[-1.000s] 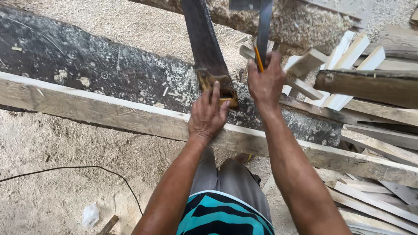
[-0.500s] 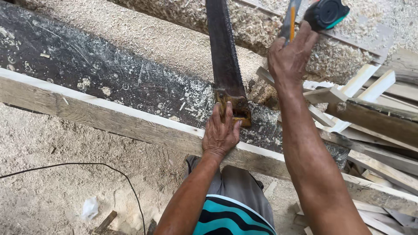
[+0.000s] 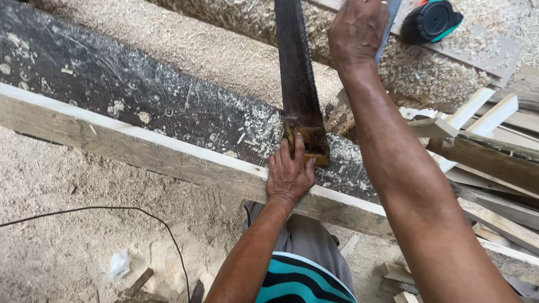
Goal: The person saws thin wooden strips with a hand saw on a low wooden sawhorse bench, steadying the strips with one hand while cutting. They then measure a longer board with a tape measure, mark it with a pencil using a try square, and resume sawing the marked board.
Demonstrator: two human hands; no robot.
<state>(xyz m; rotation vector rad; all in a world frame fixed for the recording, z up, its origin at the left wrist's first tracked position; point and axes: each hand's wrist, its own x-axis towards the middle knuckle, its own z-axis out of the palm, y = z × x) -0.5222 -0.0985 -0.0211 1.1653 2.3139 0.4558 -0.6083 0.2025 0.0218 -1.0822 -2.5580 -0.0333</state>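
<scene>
the right hand [image 3: 359, 28] is cut off by the top edge, its grip on a thin blade unclear. the left hand [image 3: 289, 174] presses flat, fingers spread, on the plank [image 3: 140, 151] beside the saw handle [image 3: 307, 140].

A rusty, dark handsaw [image 3: 296, 73] lies flat on the sawdust-strewn black surface [image 3: 140, 95], blade running away toward the top edge, teeth facing right. Its worn yellowish handle [image 3: 307, 140] sits nearest the pale wooden plank [image 3: 140, 157] edging the surface.
</scene>
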